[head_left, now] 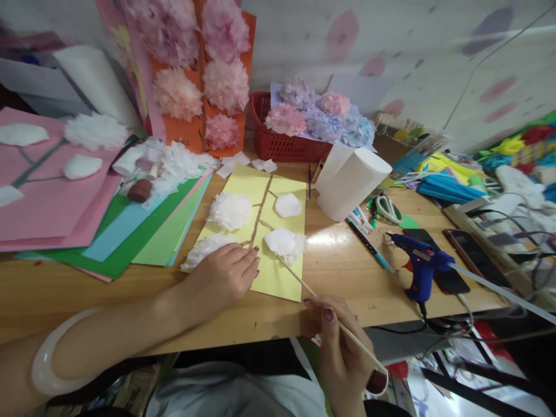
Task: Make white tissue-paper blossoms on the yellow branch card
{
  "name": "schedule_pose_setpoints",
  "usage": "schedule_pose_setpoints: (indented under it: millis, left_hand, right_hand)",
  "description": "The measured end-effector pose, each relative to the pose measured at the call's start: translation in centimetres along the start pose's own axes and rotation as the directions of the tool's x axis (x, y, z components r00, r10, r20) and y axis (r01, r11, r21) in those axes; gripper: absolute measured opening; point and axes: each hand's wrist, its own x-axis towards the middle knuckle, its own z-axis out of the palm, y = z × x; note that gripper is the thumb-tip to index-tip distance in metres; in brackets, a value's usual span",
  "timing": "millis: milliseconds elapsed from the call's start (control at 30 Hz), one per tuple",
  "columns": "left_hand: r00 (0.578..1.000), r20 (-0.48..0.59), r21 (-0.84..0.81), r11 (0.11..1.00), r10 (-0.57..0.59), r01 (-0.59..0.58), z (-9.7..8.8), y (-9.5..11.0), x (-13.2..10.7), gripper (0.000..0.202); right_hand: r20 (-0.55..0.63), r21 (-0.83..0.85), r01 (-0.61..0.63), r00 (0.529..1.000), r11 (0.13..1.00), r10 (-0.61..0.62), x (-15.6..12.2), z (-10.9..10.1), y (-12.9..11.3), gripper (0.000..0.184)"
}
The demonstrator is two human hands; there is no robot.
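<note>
A yellow paper sheet (278, 272) lies on the wooden table (339, 272) with a brown branch glued down its middle and white tissue flowers (230, 209) on it. My left hand (226, 275) rests on the sheet's near left part, fingers curled down and pressing on the paper beside a white flower (204, 248). My right hand (343, 353) is at the table's front edge, closed on a thin wooden stick (321, 304). The stick's far tip reaches under another white flower (284, 243).
A blue glue gun (421, 260) stands right of the sheet, with phones, pens and scissors (386, 208) behind it. A white paper roll (354, 182), a red basket (282, 145) of tissue flowers, and stacked coloured papers (143, 231) at the left surround the work.
</note>
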Motion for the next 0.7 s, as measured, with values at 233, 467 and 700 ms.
schedule_pose_setpoints:
  millis: [233, 467, 700]
  left_hand:
    - [1.0, 0.009, 0.013, 1.0, 0.002, -0.002, -0.1, 0.0, -0.1, 0.021]
    - [1.0, -0.013, -0.016, 1.0, 0.004, -0.004, -0.1, 0.0, 0.0, 0.02]
    - [0.998, 0.012, -0.072, 0.996, -0.057, 0.058, -0.6, 0.0, 0.5, 0.023]
  right_hand:
    - [0.074, 0.011, 0.044, 0.996, 0.999, -0.044, 0.8, 0.9, -0.4, 0.025]
    - [-0.153, 0.151, -0.021, 0.987, 0.988, 0.045, -0.3, -0.4, -0.7, 0.024]
    - [-0.259, 0.258, 0.015, 0.964, 0.966, 0.055, 0.8, 0.4, -0.9, 0.026]
